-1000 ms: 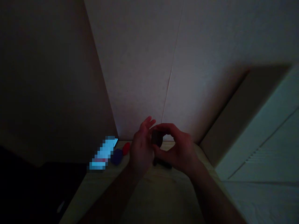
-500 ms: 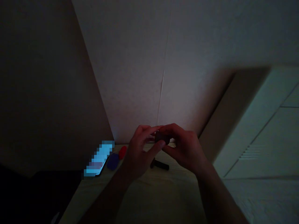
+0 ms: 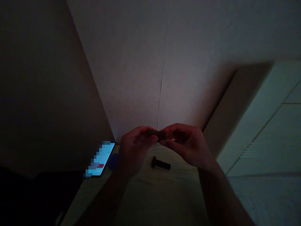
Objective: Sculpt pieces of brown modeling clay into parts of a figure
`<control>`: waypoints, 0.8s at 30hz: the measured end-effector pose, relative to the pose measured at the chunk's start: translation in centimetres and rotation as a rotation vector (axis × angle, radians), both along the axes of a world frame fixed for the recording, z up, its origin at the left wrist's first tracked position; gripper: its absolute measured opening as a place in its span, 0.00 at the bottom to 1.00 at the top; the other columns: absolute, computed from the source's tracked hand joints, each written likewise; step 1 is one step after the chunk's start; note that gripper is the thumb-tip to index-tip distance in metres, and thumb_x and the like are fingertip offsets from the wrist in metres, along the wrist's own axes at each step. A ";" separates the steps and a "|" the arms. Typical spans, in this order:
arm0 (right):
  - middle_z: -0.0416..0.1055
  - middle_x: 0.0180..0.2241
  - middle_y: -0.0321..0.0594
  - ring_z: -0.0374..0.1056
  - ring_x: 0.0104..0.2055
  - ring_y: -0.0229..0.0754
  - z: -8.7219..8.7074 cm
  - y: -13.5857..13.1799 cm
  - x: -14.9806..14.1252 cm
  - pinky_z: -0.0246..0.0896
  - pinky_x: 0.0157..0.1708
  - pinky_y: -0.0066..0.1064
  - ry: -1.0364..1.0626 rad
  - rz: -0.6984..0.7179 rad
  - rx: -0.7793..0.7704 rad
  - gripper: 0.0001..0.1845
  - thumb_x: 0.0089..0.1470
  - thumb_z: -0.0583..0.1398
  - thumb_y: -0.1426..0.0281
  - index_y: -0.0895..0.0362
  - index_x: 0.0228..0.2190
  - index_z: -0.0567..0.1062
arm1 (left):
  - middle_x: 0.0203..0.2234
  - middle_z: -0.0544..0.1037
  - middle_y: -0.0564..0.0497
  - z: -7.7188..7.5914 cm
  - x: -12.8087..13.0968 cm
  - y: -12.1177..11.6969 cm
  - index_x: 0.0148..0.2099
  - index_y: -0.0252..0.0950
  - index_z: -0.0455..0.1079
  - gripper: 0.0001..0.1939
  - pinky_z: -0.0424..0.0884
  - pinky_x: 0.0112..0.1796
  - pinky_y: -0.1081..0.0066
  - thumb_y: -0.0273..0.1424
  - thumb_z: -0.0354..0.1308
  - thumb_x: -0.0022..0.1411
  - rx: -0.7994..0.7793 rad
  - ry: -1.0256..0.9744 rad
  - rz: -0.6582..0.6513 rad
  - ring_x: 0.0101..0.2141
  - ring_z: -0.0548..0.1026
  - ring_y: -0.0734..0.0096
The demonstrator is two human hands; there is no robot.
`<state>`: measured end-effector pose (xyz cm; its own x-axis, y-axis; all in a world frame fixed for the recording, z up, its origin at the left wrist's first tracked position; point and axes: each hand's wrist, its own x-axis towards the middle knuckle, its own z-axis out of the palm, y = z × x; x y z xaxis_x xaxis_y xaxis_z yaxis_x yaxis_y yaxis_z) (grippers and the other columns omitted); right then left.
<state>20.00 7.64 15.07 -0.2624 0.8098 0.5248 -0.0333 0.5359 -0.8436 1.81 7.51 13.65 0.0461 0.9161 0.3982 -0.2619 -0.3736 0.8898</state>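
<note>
Left hand (image 3: 133, 152) and right hand (image 3: 193, 145), two, are holding dark piece (image 3: 161, 135), one. Bolt-shaped object (image 3: 162, 164), one, is lying at its six o'clock; blue piece (image 3: 113, 161), one, and phone (image 3: 106, 160), one, toward eight.

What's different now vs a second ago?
The left hand, fingers raised then, has closed on the dark piece; the right hand still holds it too. The left hand now hides the red piece; the black bolt-like object, partly covered then, shows fully. Phone and blue piece stayed put.

Dark piece (image 3: 161, 135) in two-handed grip (image 3: 134, 149)
</note>
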 end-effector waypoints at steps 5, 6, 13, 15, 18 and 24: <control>0.80 0.34 0.37 0.76 0.36 0.38 0.4 0.1 0.1 0.74 0.39 0.29 0.009 0.082 -0.046 0.11 0.49 0.72 0.72 0.54 0.35 0.80 | 0.32 0.82 0.55 0.1 0.1 -0.2 0.45 0.41 0.77 0.13 0.76 0.39 0.76 0.29 0.70 0.57 0.108 0.017 0.000 0.36 0.81 0.74; 0.80 0.34 0.37 0.76 0.36 0.38 0.4 0.1 0.2 0.74 0.39 0.30 0.002 0.095 -0.055 0.11 0.49 0.72 0.71 0.54 0.36 0.80 | 0.32 0.82 0.55 0.2 0.1 -0.2 0.45 0.41 0.77 0.13 0.76 0.39 0.76 0.28 0.70 0.57 0.122 0.038 0.017 0.36 0.81 0.74; 0.80 0.32 0.38 0.74 0.33 0.38 -0.1 0.2 -0.1 0.71 0.35 0.29 -0.042 -0.046 0.004 0.11 0.48 0.73 0.69 0.55 0.36 0.81 | 0.32 0.85 0.52 0.1 0.1 -0.4 0.39 0.38 0.79 0.09 0.79 0.37 0.74 0.30 0.72 0.55 0.133 0.132 0.196 0.35 0.83 0.69; 0.80 0.31 0.37 0.74 0.32 0.37 -0.3 0.2 -0.3 0.70 0.33 0.28 -0.042 -0.113 0.061 0.10 0.48 0.73 0.70 0.55 0.35 0.81 | 0.31 0.85 0.52 0.0 0.3 -0.4 0.39 0.38 0.80 0.09 0.80 0.36 0.73 0.30 0.72 0.55 0.140 0.128 0.246 0.33 0.84 0.68; 0.79 0.30 0.36 0.74 0.31 0.37 -0.2 0.1 -0.5 0.70 0.31 0.27 -0.012 -0.188 0.131 0.09 0.49 0.72 0.72 0.55 0.35 0.81 | 0.32 0.86 0.51 0.0 0.5 -0.7 0.40 0.38 0.81 0.08 0.80 0.37 0.72 0.32 0.71 0.56 0.134 0.099 0.249 0.34 0.84 0.67; 0.79 0.25 0.33 0.73 0.25 0.35 -0.5 1.0 -1.4 0.71 0.27 0.26 0.263 -0.185 -0.007 0.07 0.47 0.72 0.71 0.55 0.31 0.81 | 0.35 0.86 0.48 -0.4 1.3 -0.9 0.41 0.37 0.82 0.10 0.82 0.40 0.65 0.34 0.70 0.57 0.031 -0.069 0.156 0.35 0.85 0.62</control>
<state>18.61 8.62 14.53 0.0333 0.8350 0.5492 -0.1537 0.5472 -0.8228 3.16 6.65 13.21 -0.1241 0.8971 0.4239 -0.2586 -0.4417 0.8591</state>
